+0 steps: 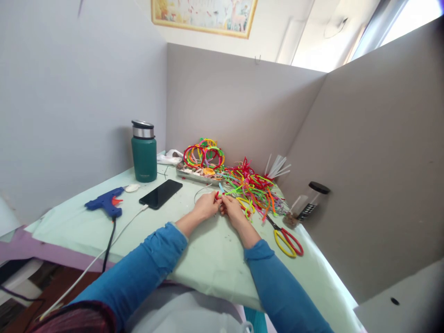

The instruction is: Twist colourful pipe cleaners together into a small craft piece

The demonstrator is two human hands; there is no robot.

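My left hand (206,206) and my right hand (233,212) meet over the middle of the table, fingers closed in a pinch. Between them is a small bit of coloured pipe cleaner (218,196), with red showing at the fingertips. A light blue piece (221,188) stands up just beyond the fingers; whether it is held too is unclear. Right behind my right hand spreads a tangled pile of bright pipe cleaners (248,178). Scissors (288,242) with yellow and red handles lie to its right, their blades partly under the pile.
A metal tray (199,177) with pipe-cleaner rings (204,156) stands at the back. On the left are a green bottle (144,155), a black phone (161,194) on a white cable and a blue glue gun (106,202). A black-lidded clear container (313,200) is at right. Grey panels (239,101) enclose the table.
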